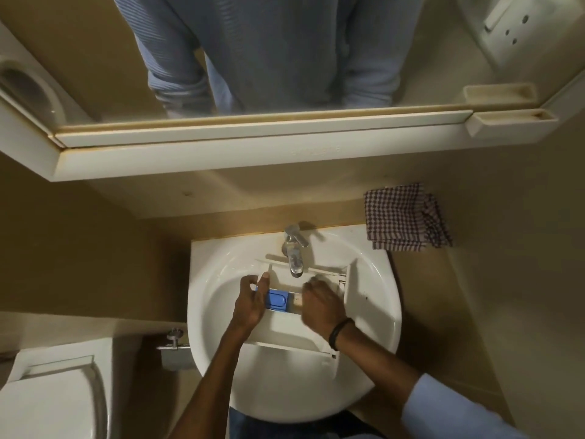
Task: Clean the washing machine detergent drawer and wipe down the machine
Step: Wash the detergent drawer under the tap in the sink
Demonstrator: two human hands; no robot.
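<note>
The white detergent drawer (285, 331) lies across the white sink basin (215, 312), under the chrome tap (294, 248). A blue insert (278, 299) sits in its left compartment. My left hand (250, 301) holds the drawer's left side, thumb and fingers around its wall beside the blue insert. My right hand (318, 304), blurred, reaches into the middle compartment with curled fingers pressing down; whether it holds anything cannot be seen. A black band is on my right wrist.
A checked cloth (405, 217) hangs on the wall right of the sink. A mirror cabinet (253, 141) juts out above. A toilet (53, 394) stands at lower left, with a chrome valve (174, 339) beside the basin.
</note>
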